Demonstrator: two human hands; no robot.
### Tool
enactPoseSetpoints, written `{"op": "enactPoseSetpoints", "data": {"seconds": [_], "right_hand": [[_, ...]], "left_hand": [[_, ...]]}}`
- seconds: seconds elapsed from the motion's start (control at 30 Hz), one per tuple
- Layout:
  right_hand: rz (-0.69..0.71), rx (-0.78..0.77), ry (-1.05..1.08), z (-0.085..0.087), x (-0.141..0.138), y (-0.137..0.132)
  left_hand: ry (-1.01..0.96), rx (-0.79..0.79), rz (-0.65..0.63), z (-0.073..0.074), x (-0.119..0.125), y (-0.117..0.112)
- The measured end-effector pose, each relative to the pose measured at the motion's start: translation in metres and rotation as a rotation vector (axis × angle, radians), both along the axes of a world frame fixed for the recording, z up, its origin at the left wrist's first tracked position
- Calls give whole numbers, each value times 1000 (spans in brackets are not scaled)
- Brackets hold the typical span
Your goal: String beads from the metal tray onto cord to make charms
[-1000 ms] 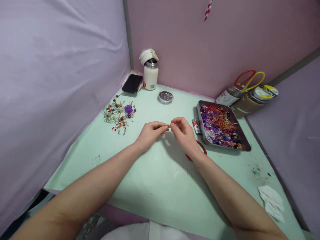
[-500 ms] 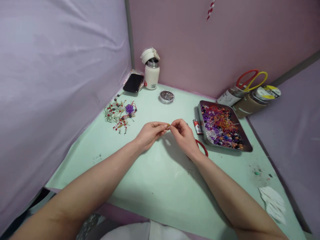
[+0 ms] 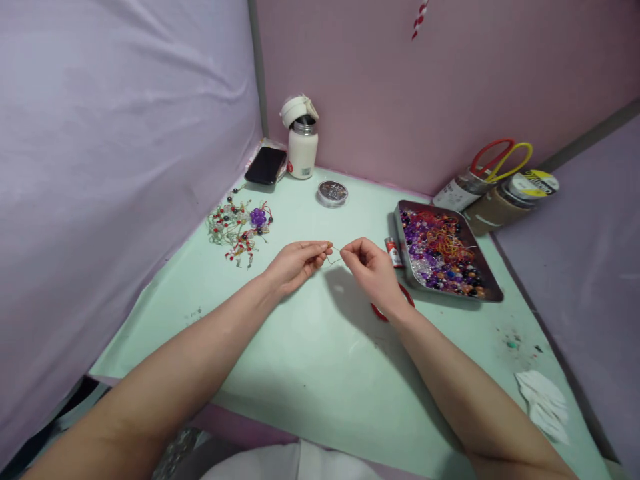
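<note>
Over the middle of the table, my left hand (image 3: pixel 299 265) pinches a small amber-coloured bead (image 3: pixel 329 246) between thumb and forefinger. A thin pale thread (image 3: pixel 334 263) runs in a loose loop from there to my right hand (image 3: pixel 369 265), whose fingertips are pressed together on it. A small gap separates the two hands. Red scissor handles (image 3: pixel 380 313) lie under my right wrist, the rest of them covered by the hand. Just beyond my right hand rests a red and white lighter (image 3: pixel 393 252).
Right of the hands stands a metal tray (image 3: pixel 411 267) of beads and threads. At left lie strung beads (image 3: pixel 227 223) with a purple bead cluster (image 3: pixel 258 217). Behind are a phone (image 3: pixel 267 165), a white bottle (image 3: pixel 302 150), a round container (image 3: pixel 332 193). Jars (image 3: pixel 505 203) stand back right; a white cloth (image 3: pixel 543 403) lies front right.
My hands have drawn slightly apart, and a loop of thread now shows between them. More of the red scissor handles is visible under my right wrist.
</note>
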State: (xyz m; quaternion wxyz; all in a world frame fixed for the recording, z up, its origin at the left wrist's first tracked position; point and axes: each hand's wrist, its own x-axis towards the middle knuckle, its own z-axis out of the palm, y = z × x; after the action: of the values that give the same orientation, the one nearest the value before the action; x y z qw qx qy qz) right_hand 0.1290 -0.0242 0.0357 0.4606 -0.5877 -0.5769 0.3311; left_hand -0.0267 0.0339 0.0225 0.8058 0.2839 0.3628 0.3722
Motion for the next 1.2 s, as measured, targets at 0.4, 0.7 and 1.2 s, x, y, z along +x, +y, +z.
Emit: {"op": "enactPoseSetpoints", "data": {"seconds": [0.4, 0.7, 1.2], "right_hand": [[-2, -32, -34, 2, -1, 1], [55, -36, -42, 1, 3, 3], [27, 67, -174, -5, 5, 5]], "left_hand": [[9, -8, -7, 0, 1, 0], [99, 206, -70, -3, 2, -6], [202, 333, -40, -7, 8, -12]]}}
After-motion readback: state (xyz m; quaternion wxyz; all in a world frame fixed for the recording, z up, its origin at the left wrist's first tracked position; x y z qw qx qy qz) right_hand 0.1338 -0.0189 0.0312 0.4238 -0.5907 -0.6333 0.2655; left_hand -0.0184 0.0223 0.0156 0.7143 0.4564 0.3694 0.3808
